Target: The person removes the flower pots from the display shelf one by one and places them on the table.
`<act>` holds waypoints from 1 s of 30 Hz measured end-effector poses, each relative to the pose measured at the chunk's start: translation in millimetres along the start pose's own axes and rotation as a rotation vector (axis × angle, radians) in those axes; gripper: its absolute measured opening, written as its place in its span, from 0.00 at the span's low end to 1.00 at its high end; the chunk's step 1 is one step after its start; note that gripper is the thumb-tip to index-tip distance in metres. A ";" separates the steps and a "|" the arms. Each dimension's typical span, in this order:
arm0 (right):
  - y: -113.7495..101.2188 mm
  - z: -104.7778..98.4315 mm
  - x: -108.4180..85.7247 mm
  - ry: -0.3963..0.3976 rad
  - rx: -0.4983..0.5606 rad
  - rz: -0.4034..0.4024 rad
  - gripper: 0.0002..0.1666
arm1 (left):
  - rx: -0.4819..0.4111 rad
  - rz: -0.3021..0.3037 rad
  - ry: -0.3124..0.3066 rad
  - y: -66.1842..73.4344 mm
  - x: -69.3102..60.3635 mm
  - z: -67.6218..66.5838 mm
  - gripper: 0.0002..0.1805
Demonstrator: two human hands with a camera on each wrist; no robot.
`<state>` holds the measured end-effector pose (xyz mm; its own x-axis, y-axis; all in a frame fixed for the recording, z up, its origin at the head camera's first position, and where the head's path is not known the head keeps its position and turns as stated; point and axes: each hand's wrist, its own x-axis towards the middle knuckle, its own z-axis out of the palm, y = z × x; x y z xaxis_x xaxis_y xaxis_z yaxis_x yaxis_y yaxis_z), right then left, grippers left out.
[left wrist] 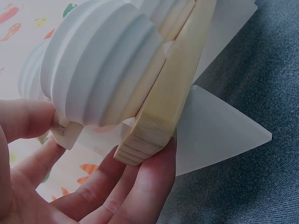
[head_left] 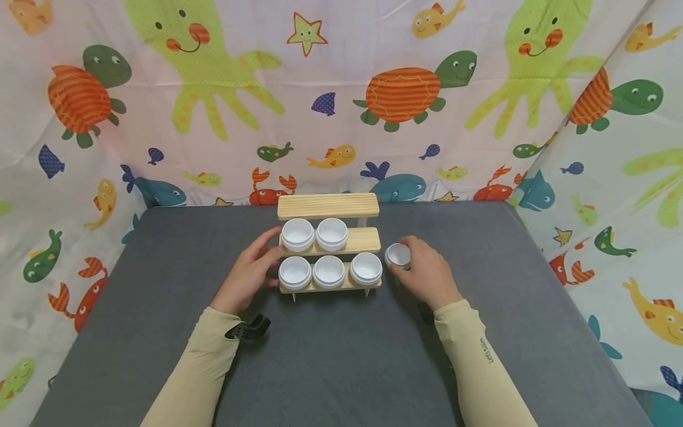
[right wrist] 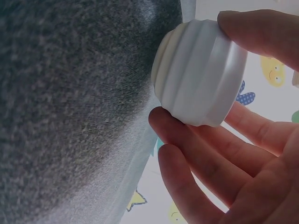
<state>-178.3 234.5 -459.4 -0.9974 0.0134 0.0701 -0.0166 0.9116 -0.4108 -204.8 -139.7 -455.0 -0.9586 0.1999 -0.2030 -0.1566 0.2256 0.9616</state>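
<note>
A three-tier wooden rack (head_left: 328, 206) stands on the table; white ribbed cups fill its lower tier, such as one cup (head_left: 328, 272), and two cups (head_left: 332, 234) sit on the left and middle of the middle tier. My left hand (head_left: 246, 274) holds the rack's left end, its fingers on the wooden plank ends (left wrist: 145, 140) in the left wrist view. Just right of the rack, my right hand (head_left: 427, 274) grips another white cup (head_left: 398, 255). The right wrist view shows that cup (right wrist: 201, 74) between thumb and fingers, close to the table surface.
The rack's top tier bears no cup. Clear angled supports (left wrist: 219, 130) show under the planks. Grey cloth (head_left: 341, 367) covers the table, and a curtain printed with sea animals (head_left: 235, 77) hangs behind and at both sides.
</note>
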 end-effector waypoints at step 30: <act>4.2 -6.9 4.5 -0.077 0.044 0.023 0.42 | -0.025 -0.025 -0.029 4.1 3.0 -4.2 0.32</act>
<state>-182.4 241.2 -454.6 -1.0000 0.0015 -0.0092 0.0055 0.8926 -0.4508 -209.3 -142.2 -450.9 -0.9470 0.2222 -0.2319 -0.1867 0.2066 0.9604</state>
